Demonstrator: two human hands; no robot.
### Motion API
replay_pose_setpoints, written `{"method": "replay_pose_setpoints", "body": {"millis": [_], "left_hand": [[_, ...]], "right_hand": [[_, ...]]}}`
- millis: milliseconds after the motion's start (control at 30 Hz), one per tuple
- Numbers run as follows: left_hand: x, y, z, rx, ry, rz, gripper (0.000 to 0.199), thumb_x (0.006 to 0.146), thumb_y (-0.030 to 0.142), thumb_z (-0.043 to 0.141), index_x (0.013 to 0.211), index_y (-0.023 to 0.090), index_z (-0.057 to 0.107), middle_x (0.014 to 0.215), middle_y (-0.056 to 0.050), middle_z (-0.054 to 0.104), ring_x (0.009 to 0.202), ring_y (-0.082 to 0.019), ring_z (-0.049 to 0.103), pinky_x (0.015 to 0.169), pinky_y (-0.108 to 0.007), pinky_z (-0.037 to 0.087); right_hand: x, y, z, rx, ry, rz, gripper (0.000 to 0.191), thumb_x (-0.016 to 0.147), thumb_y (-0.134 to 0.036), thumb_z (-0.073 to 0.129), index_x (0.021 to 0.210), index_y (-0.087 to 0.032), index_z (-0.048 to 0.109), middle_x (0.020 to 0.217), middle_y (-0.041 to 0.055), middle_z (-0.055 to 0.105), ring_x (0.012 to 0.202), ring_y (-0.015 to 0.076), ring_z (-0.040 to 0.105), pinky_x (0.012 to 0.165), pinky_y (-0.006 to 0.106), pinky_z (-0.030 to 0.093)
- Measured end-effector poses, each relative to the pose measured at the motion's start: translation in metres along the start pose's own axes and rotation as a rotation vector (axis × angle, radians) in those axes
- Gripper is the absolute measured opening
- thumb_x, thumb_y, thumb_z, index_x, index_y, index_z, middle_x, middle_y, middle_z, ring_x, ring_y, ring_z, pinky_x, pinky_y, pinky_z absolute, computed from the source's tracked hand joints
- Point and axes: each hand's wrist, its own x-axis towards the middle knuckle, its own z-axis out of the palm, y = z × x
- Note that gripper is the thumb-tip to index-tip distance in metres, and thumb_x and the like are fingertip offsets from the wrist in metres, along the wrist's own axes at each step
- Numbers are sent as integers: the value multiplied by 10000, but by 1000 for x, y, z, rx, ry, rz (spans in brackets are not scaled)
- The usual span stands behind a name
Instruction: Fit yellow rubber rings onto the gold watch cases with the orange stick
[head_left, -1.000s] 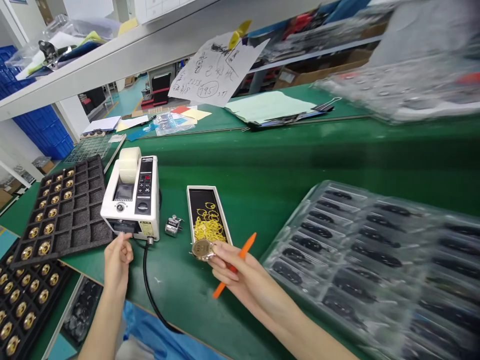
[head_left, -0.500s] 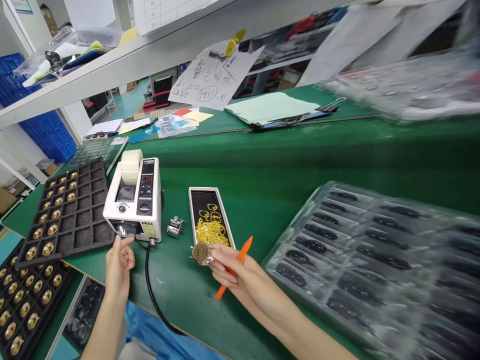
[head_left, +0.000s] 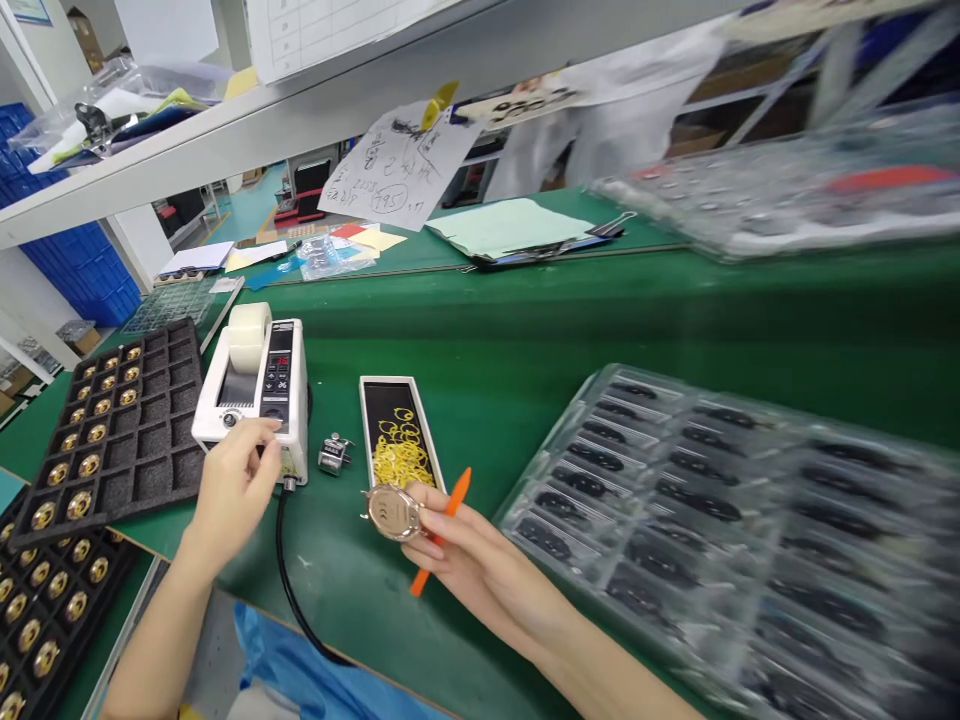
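Now left hand touches a labelled tape dispenser.

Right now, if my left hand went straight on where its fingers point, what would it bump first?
Most likely the white tape dispenser: your left hand is right at its front edge, though depth is hard to judge.

Polished metal watch case
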Motion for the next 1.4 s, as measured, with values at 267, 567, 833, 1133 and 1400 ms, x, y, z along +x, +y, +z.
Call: {"method": "replay_pose_setpoints", "body": {"millis": [267, 567, 833, 1133, 1400], "left_hand": [[-22, 30, 31, -477, -373, -46, 311, 910, 323, 543, 639, 180, 492, 723, 7, 443, 670, -129, 423, 599, -250, 326], [-18, 26, 57, -384, -352, -72, 262, 888, 310, 576, 661, 179, 579, 707, 18, 413, 640, -125, 380, 581, -258, 291], [-19, 23, 60, -387, -320, -74, 296, 882, 335, 580, 632, 178, 562, 686, 19, 410, 628, -124, 388, 563, -254, 291], [-18, 24, 59, -343, -305, -51, 326, 880, 350, 568, 607, 175, 544, 662, 18, 420, 601, -119, 402, 540, -246, 303], [-27, 24, 64, 83, -92, 145, 203, 850, 222, 566, 658, 193, 504, 701, 13, 470, 611, -128, 497, 571, -253, 368]], "right_hand": [[0, 0, -1, 114, -188, -8, 379, 734, -432, 775, 678, -171, 506, 658, -44, 400, 531, 64, 217, 512, 226, 174], [-3, -4, 0, 109, -248, -29, 342, 767, -422, 740, 691, -174, 519, 633, -54, 395, 540, 75, 266, 540, 223, 214], [-3, -3, 0, 144, -266, -33, 315, 776, -401, 736, 705, -170, 535, 627, -57, 388, 536, 72, 262, 532, 218, 214], [-3, -3, 1, 126, -257, -45, 313, 773, -398, 737, 696, -170, 537, 635, -54, 388, 529, 71, 244, 526, 228, 200], [-3, -4, 1, 90, -234, -50, 308, 775, -395, 735, 703, -167, 541, 644, -48, 417, 519, 67, 241, 522, 242, 172]]}}
